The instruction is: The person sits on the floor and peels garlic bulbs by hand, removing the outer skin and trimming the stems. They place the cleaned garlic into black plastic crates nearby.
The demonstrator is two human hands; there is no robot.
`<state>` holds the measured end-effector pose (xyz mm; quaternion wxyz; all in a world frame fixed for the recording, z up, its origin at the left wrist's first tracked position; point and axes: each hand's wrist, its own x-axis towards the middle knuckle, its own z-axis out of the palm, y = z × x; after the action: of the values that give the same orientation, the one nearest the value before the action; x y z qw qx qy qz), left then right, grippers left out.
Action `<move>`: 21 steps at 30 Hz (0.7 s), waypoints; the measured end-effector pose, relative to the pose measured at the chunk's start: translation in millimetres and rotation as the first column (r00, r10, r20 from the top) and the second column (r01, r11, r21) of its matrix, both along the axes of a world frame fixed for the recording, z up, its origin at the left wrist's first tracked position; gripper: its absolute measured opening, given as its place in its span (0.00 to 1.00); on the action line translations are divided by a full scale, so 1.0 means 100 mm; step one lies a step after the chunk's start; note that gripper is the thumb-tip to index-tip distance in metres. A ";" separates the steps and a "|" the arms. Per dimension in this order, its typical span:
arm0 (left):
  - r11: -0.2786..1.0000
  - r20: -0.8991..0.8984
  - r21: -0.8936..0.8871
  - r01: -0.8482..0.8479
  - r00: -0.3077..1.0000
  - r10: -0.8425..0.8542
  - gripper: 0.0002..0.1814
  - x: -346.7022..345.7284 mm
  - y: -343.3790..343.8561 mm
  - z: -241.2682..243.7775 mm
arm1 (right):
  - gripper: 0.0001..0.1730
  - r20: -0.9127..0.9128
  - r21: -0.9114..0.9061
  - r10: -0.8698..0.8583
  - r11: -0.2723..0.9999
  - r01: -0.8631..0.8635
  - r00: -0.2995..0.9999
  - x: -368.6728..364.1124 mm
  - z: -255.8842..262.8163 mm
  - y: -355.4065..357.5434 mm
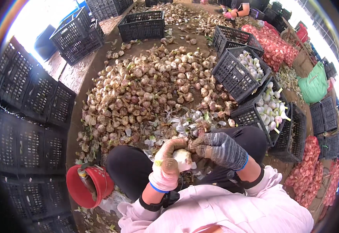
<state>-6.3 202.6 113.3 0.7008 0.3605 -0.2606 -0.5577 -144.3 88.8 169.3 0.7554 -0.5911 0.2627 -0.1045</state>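
My left hand, in a pale pink and white work glove with soiled fingers, is closed around a whitish garlic bulb. My right hand, in a grey knit glove with a brown palm, is just right of the bulb, its fingers curled together near the bulb's root side. Whether the right fingers pinch something is hidden; brown roots or skins show by them. Both hands are above my lap, between my knees. In front of them lie loose garlic skins and a large heap of unpeeled garlic bulbs.
Black plastic crates of cleaned garlic stand at the right, with red mesh sacks beyond. A red bucket holding a bottle is by my left knee. Black crates line the left. Another person works at the top.
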 end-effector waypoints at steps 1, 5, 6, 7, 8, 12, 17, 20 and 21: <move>0.999 0.027 0.043 -0.027 0.999 0.026 0.41 -0.02 -0.01 0.03 | 0.15 -0.014 -0.052 -0.019 0.998 0.018 1.000 -0.03 -0.02 0.03; 0.967 0.386 0.089 -0.237 0.904 0.186 0.41 -0.05 -0.03 0.01 | 0.11 -0.125 -0.658 0.040 0.744 -0.113 0.991 0.06 0.12 0.16; 0.953 0.517 0.056 -0.298 0.825 0.228 0.41 -0.06 -0.05 -0.03 | 0.10 -0.189 -0.785 0.028 0.597 -0.168 0.982 0.08 0.12 0.18; 0.956 0.544 0.104 -0.275 0.820 0.177 0.44 -0.06 -0.05 -0.05 | 0.09 -0.249 -0.876 0.004 0.427 -0.227 0.968 0.08 0.11 0.20; 0.955 0.568 0.153 -0.253 0.814 0.124 0.46 -0.05 -0.06 -0.06 | 0.07 -0.284 -0.880 0.006 0.396 -0.263 0.959 0.03 -0.02 0.14; 0.985 0.270 0.170 -0.012 0.962 -0.035 0.53 -0.11 0.01 0.05 | 0.05 -0.147 -0.868 -0.112 0.491 -0.074 0.983 -0.09 -0.19 -0.12; 0.999 0.275 0.022 -0.049 0.961 0.041 0.53 -0.04 -0.06 0.04 | 0.17 -0.008 0.089 -0.182 0.979 0.182 0.983 -0.08 -0.02 0.03; 0.948 0.392 0.003 -0.318 0.873 0.292 0.41 -0.14 -0.22 -0.14 | 0.24 0.141 -0.010 -0.142 0.989 0.145 0.980 -0.05 -0.10 0.22; 0.902 0.462 0.023 -0.432 0.804 0.373 0.38 -0.17 -0.28 -0.17 | 0.24 0.137 -0.396 -0.100 0.906 0.147 0.985 -0.04 -0.12 0.23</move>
<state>-23.0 174.9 96.6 0.6998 0.5697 -0.2958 -0.3135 -148.7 112.0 157.0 0.6224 -0.7097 0.2289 -0.2378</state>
